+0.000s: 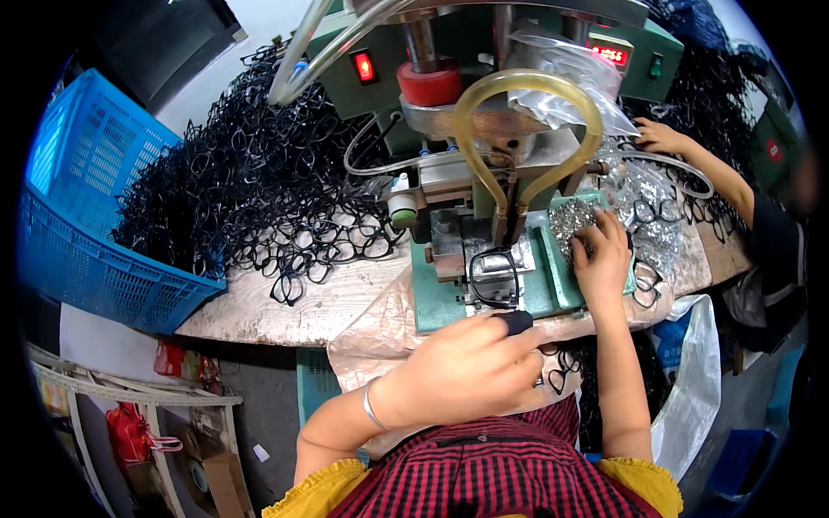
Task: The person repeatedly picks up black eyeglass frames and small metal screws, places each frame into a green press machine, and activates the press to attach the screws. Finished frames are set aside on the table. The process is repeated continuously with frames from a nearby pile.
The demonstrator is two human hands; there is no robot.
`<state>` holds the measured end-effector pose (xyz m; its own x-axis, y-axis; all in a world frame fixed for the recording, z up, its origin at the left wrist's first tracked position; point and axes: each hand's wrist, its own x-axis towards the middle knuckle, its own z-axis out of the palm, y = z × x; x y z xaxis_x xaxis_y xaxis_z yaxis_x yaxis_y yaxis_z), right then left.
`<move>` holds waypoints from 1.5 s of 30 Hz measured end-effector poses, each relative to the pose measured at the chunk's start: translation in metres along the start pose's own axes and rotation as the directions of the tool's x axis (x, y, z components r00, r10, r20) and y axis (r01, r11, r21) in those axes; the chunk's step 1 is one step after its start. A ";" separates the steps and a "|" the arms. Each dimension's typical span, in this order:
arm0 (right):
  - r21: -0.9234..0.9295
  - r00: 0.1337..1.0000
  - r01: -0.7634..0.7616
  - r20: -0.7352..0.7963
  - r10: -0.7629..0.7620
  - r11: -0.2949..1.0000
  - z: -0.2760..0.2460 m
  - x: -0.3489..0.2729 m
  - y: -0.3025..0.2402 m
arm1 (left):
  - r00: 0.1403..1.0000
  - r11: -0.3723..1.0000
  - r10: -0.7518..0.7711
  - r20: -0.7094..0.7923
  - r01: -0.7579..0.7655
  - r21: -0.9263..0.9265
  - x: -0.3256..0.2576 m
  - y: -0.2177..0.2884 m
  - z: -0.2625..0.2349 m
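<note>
A black eyeglass frame (494,302) rests with one rim on the metal fixture of a green bench press (430,304), beneath the press head. My left hand (466,367) is closed at the near end of that frame, a black cover on one fingertip. Its fingers partly hide the rest of the frame. My right hand (604,263) reaches into a green tray (560,274) at the fixture's right. Its fingers are bent and apart, touching small silver metal parts (572,221); I see none lifted.
Black eyeglass frames (259,164) lie heaped at the back left, beside a blue plastic crate (95,250). A clear bag of metal parts (656,224) lies right of the tray. Another person's hand (665,136) reaches in at the far right. A yellowish hose (527,79) loops before the press.
</note>
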<state>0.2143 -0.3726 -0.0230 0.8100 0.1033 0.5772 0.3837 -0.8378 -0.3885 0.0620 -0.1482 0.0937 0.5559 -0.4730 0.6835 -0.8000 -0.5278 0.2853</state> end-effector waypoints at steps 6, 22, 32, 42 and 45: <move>0.106 0.994 0.043 -0.105 -0.031 0.993 -0.001 0.004 -0.001 | 0.848 0.832 -0.393 -0.357 0.493 0.255 -0.006 -0.033 -0.002; 0.393 0.987 -0.133 -0.034 0.158 0.910 0.000 0.010 0.002 | 0.862 0.822 -0.497 -0.099 0.504 0.265 0.013 -0.049 -0.011; 0.532 0.916 -0.344 0.010 0.401 0.774 -0.042 -0.049 0.019 | 0.738 0.827 -0.260 -0.623 0.503 0.251 -0.060 -0.054 -0.002; 0.902 0.977 -0.208 0.208 0.042 0.379 -0.030 0.025 -0.097 | 0.748 0.475 -0.638 -0.183 0.570 0.671 -0.145 -0.169 -0.011; 0.865 0.951 -0.308 0.273 0.144 0.396 -0.021 0.018 -0.101 | 0.803 0.588 -0.590 -0.088 0.501 0.635 -0.147 -0.178 -0.007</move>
<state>0.1805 -0.2971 0.0417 0.9466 0.1244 0.2974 0.2862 0.1001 -0.9529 0.1215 0.0202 -0.0530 0.8983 -0.0068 0.4394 -0.0487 -0.9953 0.0842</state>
